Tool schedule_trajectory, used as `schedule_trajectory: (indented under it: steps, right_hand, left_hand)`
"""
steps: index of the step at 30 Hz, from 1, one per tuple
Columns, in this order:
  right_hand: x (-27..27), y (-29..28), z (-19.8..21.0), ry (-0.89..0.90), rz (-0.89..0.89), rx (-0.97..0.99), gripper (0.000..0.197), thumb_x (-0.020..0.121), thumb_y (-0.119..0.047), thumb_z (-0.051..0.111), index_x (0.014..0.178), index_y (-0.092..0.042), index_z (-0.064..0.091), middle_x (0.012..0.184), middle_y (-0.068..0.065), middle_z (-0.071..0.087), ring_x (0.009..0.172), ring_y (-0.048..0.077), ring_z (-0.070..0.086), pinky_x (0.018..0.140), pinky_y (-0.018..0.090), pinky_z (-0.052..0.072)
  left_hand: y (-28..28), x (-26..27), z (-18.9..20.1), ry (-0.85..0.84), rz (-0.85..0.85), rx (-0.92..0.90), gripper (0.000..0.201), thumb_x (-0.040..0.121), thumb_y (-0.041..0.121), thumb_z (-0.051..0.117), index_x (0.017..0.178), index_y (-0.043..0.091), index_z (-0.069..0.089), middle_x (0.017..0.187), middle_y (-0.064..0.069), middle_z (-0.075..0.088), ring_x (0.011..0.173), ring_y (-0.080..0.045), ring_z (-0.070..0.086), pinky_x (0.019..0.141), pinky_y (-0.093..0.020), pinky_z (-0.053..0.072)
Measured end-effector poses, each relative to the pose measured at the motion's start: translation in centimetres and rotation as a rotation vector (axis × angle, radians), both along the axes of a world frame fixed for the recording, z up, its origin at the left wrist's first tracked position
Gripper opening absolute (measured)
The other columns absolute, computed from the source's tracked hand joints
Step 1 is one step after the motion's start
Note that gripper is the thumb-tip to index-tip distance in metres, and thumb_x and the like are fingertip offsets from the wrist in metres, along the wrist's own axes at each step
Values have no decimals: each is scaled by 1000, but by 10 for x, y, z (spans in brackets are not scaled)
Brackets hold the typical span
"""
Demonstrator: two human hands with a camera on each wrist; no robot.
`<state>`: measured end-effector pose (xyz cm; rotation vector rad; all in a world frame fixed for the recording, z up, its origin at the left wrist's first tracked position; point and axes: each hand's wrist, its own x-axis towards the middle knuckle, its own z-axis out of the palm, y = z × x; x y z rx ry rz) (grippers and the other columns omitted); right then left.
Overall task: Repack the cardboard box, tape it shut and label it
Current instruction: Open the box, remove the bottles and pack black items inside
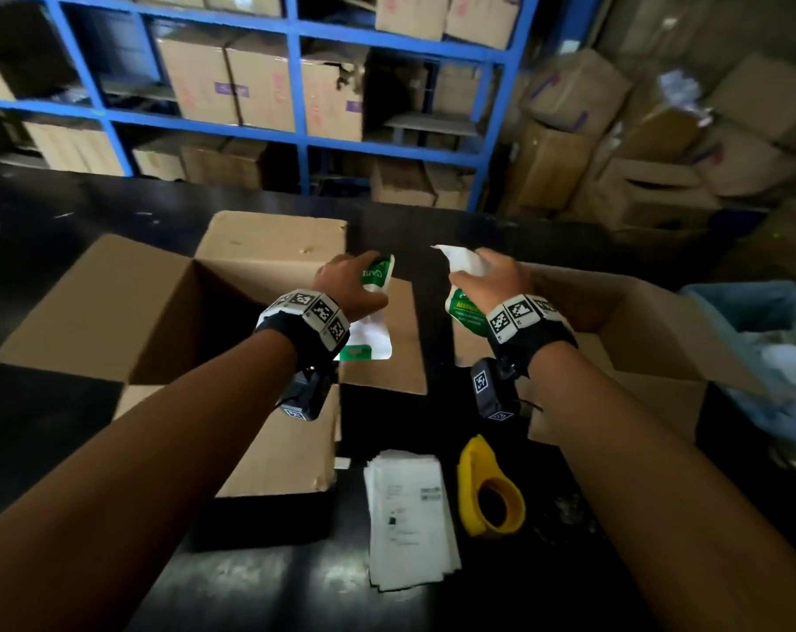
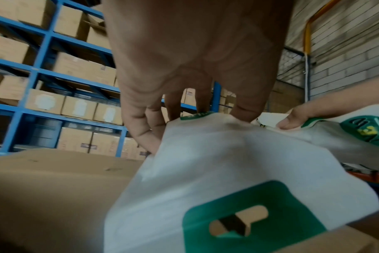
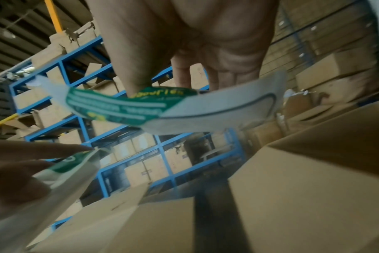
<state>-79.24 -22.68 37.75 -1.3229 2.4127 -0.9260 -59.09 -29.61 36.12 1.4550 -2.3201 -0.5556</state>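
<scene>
An open cardboard box (image 1: 150,307) stands on the black table at the left, its flaps spread. My left hand (image 1: 348,285) grips a white and green packet (image 1: 373,321) over the box's right flap; in the left wrist view the fingers (image 2: 141,130) pinch the packet (image 2: 227,171) at its top edge. My right hand (image 1: 492,280) holds a second white and green packet (image 1: 464,294) above the gap between the boxes; the right wrist view shows the thumb (image 3: 136,80) pressing on that packet (image 3: 184,109). A second open box (image 1: 638,339) lies under my right forearm.
A yellow tape dispenser (image 1: 487,490) and a stack of white paper labels (image 1: 410,517) lie on the table's near side. A blue bin (image 1: 761,358) with plastic wrapping stands at the right. Blue shelving (image 1: 296,84) full of cartons rises behind the table.
</scene>
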Motion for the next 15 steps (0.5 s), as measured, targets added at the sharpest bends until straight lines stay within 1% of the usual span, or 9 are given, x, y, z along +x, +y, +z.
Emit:
schedule_trajectory:
  steps: [3,6,7,8,10,12,15]
  right_hand:
    - [-58,17,0,-32,-48,9,27,77,-35,66,97,-18,62,93,2,62,86,24,60,74,29,45]
    - [-123,30,-1,-17,-125,30,38,75,-39,67,108,-21,63,110,5,65,101,27,61,87,33,49]
    - [-146,33,-3,-10,-143,39,43,75,-39,67,114,-21,61,117,5,64,105,28,60,90,34,48]
    - [-168,37,-4,-1,-151,55,45,77,-39,66,118,-20,60,120,6,63,108,28,59,91,33,46]
    - [-210,41,-7,12,-152,89,43,81,-36,65,119,-18,60,121,8,62,109,31,58,86,31,43]
    - [-250,40,-14,11,-151,123,41,80,-38,64,116,-20,61,120,10,63,107,32,58,83,30,43]
    - [-300,30,-31,0,-147,144,46,76,-40,67,117,-21,62,123,11,62,110,33,58,90,33,46]
  left_hand:
    - [4,-54,-1,1,-76,30,69,75,33,66,138,32,40,128,-13,52,114,-31,52,96,-37,43]
    - [7,-119,-4,5,-141,47,69,74,36,66,138,33,40,126,-13,53,113,-31,53,96,-38,45]
    - [7,-142,-5,8,-150,49,68,75,35,66,138,33,40,126,-13,53,112,-31,54,94,-37,44]
    - [8,-166,-8,16,-159,55,68,76,34,66,138,33,40,126,-12,53,112,-30,53,94,-36,43]
    - [9,-212,-12,36,-170,76,68,77,33,66,139,33,39,128,-11,53,114,-29,52,94,-36,42]
    - [6,-257,-20,36,-169,95,68,77,33,66,139,34,38,130,-10,51,115,-28,51,94,-36,42]
    - [-1,-315,-34,22,-143,121,71,75,35,66,140,31,38,129,-10,53,113,-29,53,92,-35,43]
